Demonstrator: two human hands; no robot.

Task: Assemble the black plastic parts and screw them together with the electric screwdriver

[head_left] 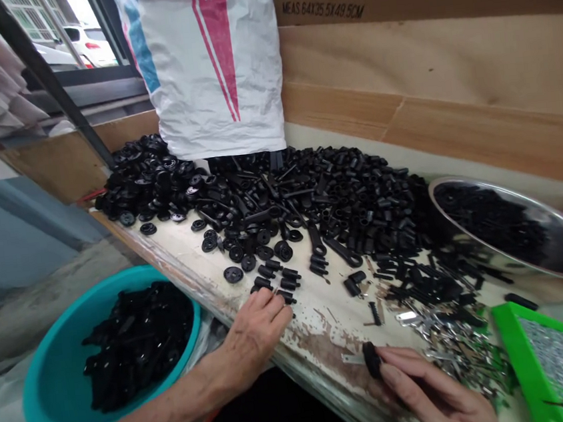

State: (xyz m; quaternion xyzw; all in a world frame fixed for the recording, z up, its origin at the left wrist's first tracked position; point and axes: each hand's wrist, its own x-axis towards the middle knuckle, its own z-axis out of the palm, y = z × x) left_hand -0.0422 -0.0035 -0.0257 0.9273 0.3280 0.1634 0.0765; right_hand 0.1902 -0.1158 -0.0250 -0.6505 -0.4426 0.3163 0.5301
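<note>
Left hand: fingers open, resting at the near edge of the surface, just beside black plastic parts.
Right hand: fingers closed on a black ribbed part with a metal tab.

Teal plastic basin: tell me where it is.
In the head view, the teal plastic basin sits lower left, beside the left hand and just off the worn white workbench.
</note>
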